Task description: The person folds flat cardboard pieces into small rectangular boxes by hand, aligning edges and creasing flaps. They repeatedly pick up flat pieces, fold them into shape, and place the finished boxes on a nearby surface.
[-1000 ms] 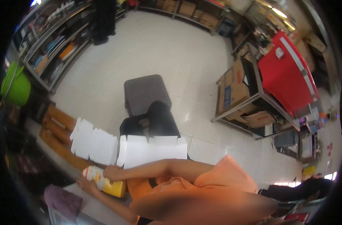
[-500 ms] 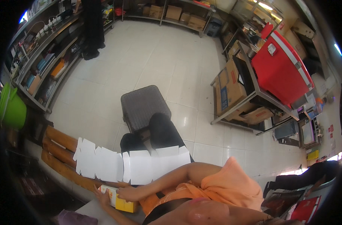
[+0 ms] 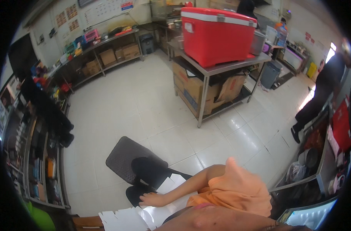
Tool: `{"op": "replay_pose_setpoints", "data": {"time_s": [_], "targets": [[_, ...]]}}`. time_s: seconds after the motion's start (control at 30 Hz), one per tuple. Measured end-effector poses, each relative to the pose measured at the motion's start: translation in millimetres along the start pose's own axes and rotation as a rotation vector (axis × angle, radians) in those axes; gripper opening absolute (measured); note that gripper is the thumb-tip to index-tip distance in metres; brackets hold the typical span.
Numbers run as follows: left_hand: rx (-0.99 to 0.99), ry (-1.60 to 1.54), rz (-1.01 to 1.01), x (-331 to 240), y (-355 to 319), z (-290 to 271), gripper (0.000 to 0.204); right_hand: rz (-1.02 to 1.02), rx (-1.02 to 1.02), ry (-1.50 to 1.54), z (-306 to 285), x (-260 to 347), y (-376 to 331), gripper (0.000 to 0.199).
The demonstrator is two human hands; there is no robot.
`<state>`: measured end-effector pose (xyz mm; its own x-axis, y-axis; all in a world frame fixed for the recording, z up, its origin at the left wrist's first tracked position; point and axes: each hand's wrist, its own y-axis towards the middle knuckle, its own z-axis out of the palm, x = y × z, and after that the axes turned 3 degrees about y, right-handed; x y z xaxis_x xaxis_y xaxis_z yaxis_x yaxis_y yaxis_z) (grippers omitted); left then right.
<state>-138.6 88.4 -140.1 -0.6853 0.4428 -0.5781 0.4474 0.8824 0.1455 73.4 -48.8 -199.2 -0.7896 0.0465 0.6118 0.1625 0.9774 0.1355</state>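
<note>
My right hand (image 3: 153, 199) lies on white flat card blanks across my lap. Its fingers look loosely spread over the card, with nothing visible gripped. One white card blank (image 3: 121, 220) with notched edges lies at the lower left, and another white card blank (image 3: 171, 184) shows beyond my forearm by my dark-clad knees. My left hand is outside the picture.
A dark grey stool (image 3: 125, 158) stands before my knees. Ahead, a red cooler box (image 3: 217, 38) sits on a steel table (image 3: 237, 65) with cartons beneath. Two people in dark clothes stand at left and right. Shelving (image 3: 33, 165) lines the left.
The view has swung up and to the right. My right hand has left the white and yellow box and rests on the card blanks. My left hand and that box have gone from view.
</note>
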Motion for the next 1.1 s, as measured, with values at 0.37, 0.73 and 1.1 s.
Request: {"op": "replay_pose_setpoints", "data": {"time_s": [0.37, 0.73, 1.1], "targets": [[0.507, -0.388, 0.290, -103, 6, -48, 0.056, -0.086, 0.068, 0.489, -69, 19, 8, 0.015], [0.179, -0.696, 0.589, -167, 25, -18, 0.036, -0.374, -0.630, -0.053, -207, 78, -19, 0.009], [0.139, -0.782, 0.602, -197, 3, -28, 0.020, -0.353, -0.805, 0.067, -227, 86, -27, 0.006]]}}
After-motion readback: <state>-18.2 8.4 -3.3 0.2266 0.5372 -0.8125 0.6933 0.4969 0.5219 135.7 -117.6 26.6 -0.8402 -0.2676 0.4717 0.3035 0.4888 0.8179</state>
